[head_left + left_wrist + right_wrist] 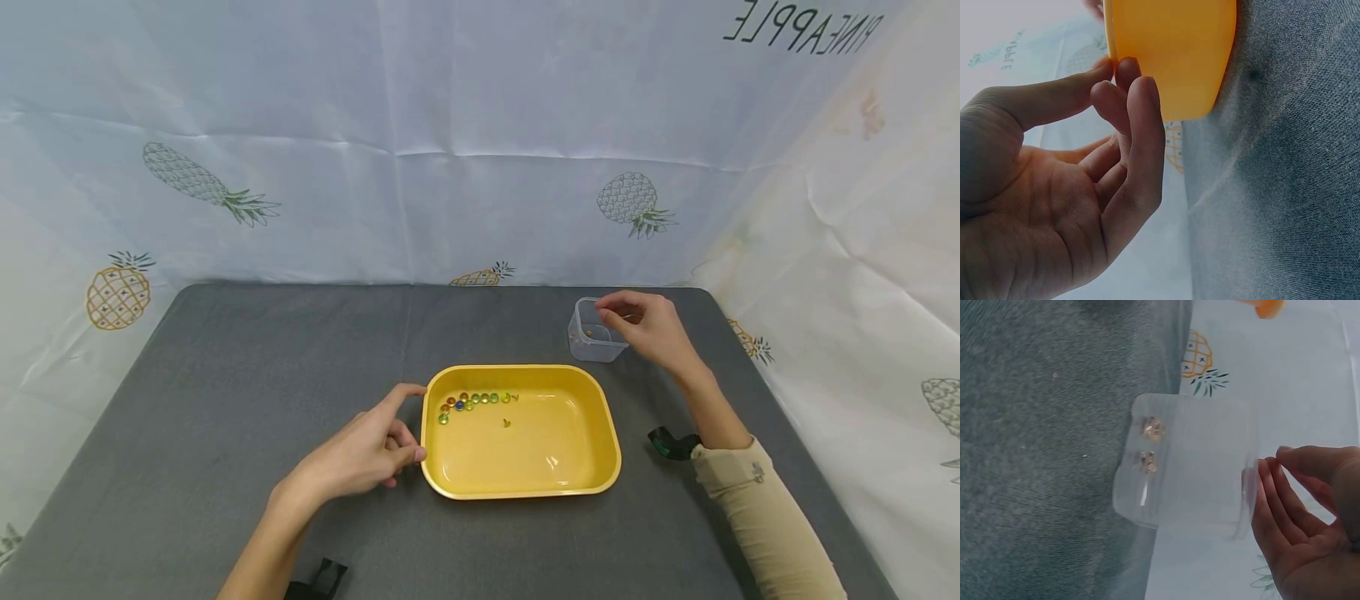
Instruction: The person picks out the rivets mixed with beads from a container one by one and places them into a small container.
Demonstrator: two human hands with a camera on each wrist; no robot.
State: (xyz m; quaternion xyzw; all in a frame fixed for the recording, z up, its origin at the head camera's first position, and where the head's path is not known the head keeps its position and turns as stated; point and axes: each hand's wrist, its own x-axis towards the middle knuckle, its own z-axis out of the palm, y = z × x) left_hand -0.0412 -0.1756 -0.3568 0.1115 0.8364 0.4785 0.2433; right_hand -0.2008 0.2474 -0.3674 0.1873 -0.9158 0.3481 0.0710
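Note:
A yellow tray [525,450] lies on the grey cloth. In its upper left part sits a curved row of glass marbles [460,405], green, amber and blue, with tiny gold-coloured pieces [507,423] nearby. At the tray's left edge, my left hand [360,454] touches the rim with index fingertip and thumb. Its other fingers bend loosely in the left wrist view. My right hand [648,329] hangs over the mouth of a clear plastic container [1197,462], fingertips close together at the rim. No object shows between them. Small gold-coloured pieces [1152,429] lie at the container's bottom.
A pineapple-print sheet [420,167] hangs along the table's far edge and continues on the right. The container stands behind the tray's right end, near the far edge of the table [225,400]. Dark straps [672,443] surround the wrists.

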